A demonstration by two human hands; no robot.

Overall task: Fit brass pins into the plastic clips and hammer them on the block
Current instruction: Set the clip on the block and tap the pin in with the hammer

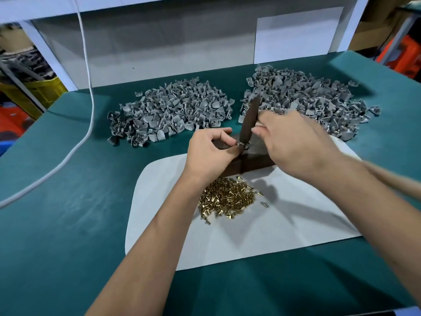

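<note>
Fingers hiding clip, right hand blurred

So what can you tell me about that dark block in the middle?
The block looks like dark brown wood, with flat faces and a sharp front corner. It stands on the far edge of the white sheet, just behind the brass pins. The left hand holds a small clip on its top; the right hand covers its right side, bringing a dark tool down onto the clip.
</note>
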